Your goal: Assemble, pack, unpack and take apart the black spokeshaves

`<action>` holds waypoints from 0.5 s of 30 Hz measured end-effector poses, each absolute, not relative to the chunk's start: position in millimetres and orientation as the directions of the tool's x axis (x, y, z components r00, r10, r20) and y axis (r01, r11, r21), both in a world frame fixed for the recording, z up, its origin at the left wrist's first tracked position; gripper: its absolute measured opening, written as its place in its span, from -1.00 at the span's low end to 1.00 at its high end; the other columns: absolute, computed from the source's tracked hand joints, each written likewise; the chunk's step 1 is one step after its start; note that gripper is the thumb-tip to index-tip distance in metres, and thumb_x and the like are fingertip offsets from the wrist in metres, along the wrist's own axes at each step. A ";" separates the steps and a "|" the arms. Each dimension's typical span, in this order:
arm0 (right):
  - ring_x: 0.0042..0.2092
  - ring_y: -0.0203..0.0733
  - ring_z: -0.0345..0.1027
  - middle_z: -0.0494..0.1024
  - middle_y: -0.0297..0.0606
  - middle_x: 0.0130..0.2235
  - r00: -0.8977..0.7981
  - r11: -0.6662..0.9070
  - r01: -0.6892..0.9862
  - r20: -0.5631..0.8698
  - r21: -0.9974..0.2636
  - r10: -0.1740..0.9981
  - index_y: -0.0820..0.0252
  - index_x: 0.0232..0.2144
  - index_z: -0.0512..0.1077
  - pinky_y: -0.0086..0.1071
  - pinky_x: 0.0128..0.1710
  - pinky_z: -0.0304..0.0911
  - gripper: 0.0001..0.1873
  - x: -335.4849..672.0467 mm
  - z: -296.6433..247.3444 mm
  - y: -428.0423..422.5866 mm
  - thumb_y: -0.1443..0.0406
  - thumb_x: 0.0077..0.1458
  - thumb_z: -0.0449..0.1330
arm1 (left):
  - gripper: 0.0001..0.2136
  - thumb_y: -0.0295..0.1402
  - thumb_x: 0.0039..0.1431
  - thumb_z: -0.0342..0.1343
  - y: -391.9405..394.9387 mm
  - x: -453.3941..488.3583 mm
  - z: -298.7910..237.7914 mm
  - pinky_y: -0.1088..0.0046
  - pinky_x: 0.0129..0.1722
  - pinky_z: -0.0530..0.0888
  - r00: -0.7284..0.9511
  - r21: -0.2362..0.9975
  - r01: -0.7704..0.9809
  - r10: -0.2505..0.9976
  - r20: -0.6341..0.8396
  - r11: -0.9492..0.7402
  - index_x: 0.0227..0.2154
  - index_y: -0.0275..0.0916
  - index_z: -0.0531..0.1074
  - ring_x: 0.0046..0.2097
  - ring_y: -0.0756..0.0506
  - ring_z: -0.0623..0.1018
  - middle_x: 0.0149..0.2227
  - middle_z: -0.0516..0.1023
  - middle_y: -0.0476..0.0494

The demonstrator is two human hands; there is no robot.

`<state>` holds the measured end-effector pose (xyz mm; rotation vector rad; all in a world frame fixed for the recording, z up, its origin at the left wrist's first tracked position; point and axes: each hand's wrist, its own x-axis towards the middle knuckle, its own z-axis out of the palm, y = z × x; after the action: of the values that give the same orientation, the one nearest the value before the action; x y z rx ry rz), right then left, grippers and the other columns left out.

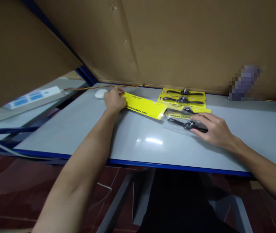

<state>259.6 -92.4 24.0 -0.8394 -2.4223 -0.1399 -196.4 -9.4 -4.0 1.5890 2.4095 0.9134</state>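
My left hand (115, 99) is closed on the left end of a yellow backing card (144, 107) printed "WOODWORKING TOOL", which slants down to the right over the table. My right hand (213, 127) grips a black spokeshave (189, 124) lying in clear plastic, with the thumb in front and the fingers over its right end. Just behind it, partly covered by my fingers and the plastic, is another spokeshave on a yellow card (179, 115). Two more carded spokeshaves, a nearer one (183, 99) and a farther one (184, 92), lie overlapping toward the back board.
A white rounded object (101, 94) sits beside my left hand. Brown board (177, 42) walls the back of the grey table (138, 152). At the left is a white power strip (34, 97); a blurred purple object (246, 82) stands at the back right.
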 end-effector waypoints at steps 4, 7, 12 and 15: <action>0.04 0.11 0.56 0.68 -0.07 0.06 -0.544 0.742 0.670 0.668 -0.020 0.508 0.12 0.11 0.54 0.00 0.01 0.45 -0.61 268.1 38.9 -85.8 0.09 0.35 0.24 | -0.66 -0.36 0.22 0.12 -17.7 -184.6 -0.7 -0.34 0.26 0.14 -0.579 0.517 0.770 0.750 0.320 0.374 0.05 -0.24 0.50 0.35 -0.57 0.26 0.24 0.41 -0.51; 0.08 0.25 0.49 0.62 0.02 0.13 -0.451 0.579 0.815 0.652 0.022 0.610 0.10 0.21 0.48 0.11 0.00 0.38 -0.55 286.5 41.8 -71.8 0.07 0.40 0.13 | -0.63 -0.27 0.29 0.08 -19.3 -159.7 2.7 -0.29 0.31 0.14 -0.417 0.475 0.858 0.807 0.419 0.196 0.10 -0.26 0.49 0.37 -0.55 0.24 0.28 0.36 -0.49; -0.04 0.33 0.50 0.57 0.19 0.07 -0.302 0.356 0.934 0.465 -0.030 0.832 0.11 0.02 0.58 0.27 -0.12 0.38 -0.62 352.7 15.2 -27.8 0.11 0.33 0.10 | -0.56 -0.13 0.39 -0.07 -27.6 -100.1 2.8 -0.12 0.34 0.25 0.120 0.354 0.885 0.885 0.450 -0.300 0.12 -0.26 0.50 0.30 -0.42 0.35 0.23 0.43 -0.43; -0.16 0.31 0.53 0.55 0.27 -0.03 -0.093 0.128 0.987 0.314 -0.094 0.945 0.17 -0.15 0.63 0.20 -0.21 0.37 -0.68 391.7 2.4 -2.5 0.12 0.27 0.18 | -0.52 -0.08 0.44 -0.15 -36.1 -71.1 0.1 -0.07 0.31 0.31 0.345 0.321 0.820 0.856 0.385 -0.475 0.12 -0.26 0.51 0.24 -0.37 0.40 0.19 0.47 -0.39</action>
<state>391.7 -2.5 2.4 -1.8852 -2.1135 -0.2032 -71.1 -36.1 0.1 2.5178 1.5712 0.7900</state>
